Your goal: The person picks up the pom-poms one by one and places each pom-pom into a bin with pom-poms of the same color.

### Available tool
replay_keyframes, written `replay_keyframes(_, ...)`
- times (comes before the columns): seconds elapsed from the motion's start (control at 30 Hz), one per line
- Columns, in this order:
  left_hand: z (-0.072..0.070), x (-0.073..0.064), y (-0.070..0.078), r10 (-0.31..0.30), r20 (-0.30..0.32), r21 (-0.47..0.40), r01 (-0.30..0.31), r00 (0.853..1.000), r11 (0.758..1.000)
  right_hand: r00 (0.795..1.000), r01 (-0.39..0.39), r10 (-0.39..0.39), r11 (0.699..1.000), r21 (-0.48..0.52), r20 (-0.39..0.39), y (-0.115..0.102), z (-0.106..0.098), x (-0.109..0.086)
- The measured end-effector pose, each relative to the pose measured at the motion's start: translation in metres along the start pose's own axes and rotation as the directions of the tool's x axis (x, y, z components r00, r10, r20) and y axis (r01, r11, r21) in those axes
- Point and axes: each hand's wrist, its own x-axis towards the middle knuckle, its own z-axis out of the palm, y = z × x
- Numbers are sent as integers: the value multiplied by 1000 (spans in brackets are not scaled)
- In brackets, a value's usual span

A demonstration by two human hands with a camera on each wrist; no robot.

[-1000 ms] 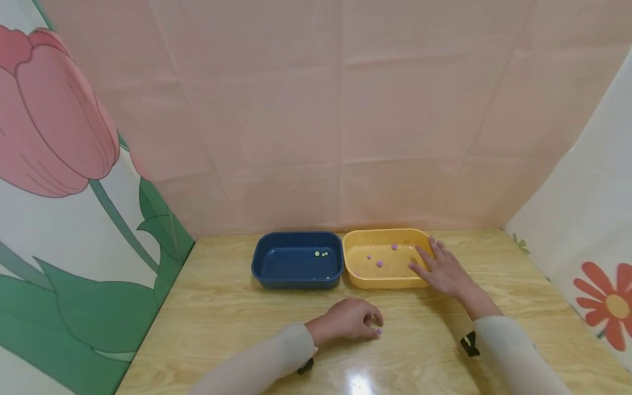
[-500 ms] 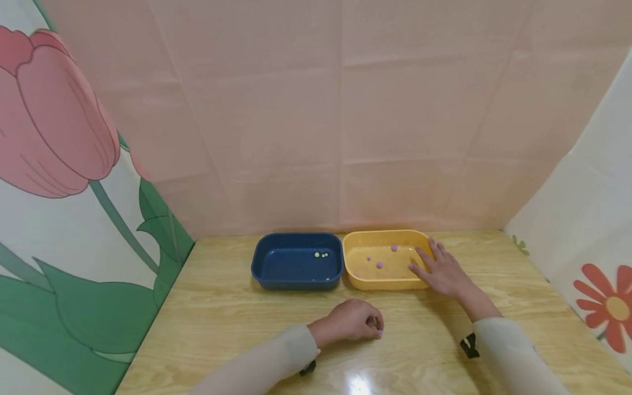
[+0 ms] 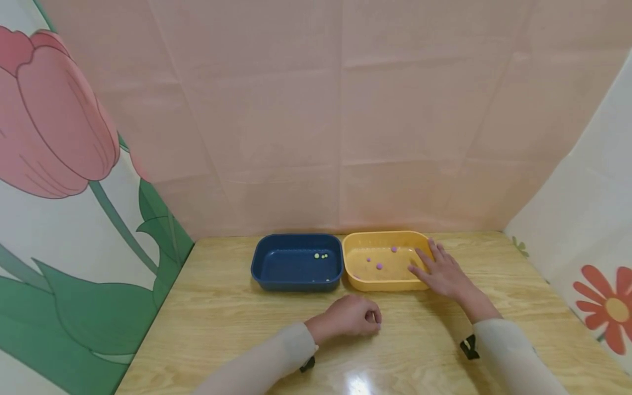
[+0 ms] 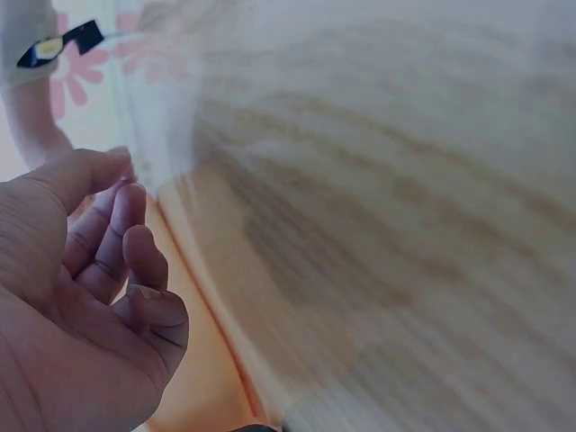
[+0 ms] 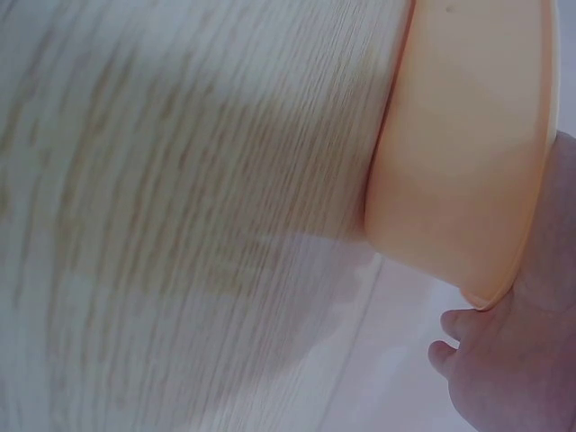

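Observation:
My left hand [image 3: 351,316] is low over the wooden table, in front of the two trays. Between its thumb and index fingertip it pinches a small purple ball [image 4: 129,173], mostly hidden by the fingertips. My right hand [image 3: 446,274] lies across the right end of the yellow tray [image 3: 387,285], fingers spread and straight over the rim. Inside that tray are several purple balls [image 3: 379,266]. The right wrist view shows the hand against the tray's outer wall [image 5: 459,162].
A dark blue tray [image 3: 296,285] stands against the yellow one on its left, with several pale green balls [image 3: 317,256] in it. Behind both trays hangs a pink cloth [image 3: 340,137]. Flower-printed sheets flank the wooden table [image 3: 212,323].
My left hand has closed its thumb and index finger on the purple ball that was at the fingertips, and has risen slightly. The right hand stays on the yellow tray.

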Motion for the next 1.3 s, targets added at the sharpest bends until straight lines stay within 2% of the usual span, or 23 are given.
replay_keyframes(0.37,-12,4,5,-13,-32,-12,12,999,1000,1000,4,-4,1000,0,-9,1,2,0)
replay_keyframes(0.8,-24,9,9,-39,-24,-32,38,999,999,1000,0,0,1000,-6,-6,1,1,0)
replay_keyframes(1.1,-32,16,8,0,-80,-52,-5,997,999,1000,0,0,1000,-12,-1,1,1,0)
replay_keyframes(1.3,-40,21,7,-23,-97,-101,13,995,995,1000,3,-3,1000,-13,-6,0,1,-1)
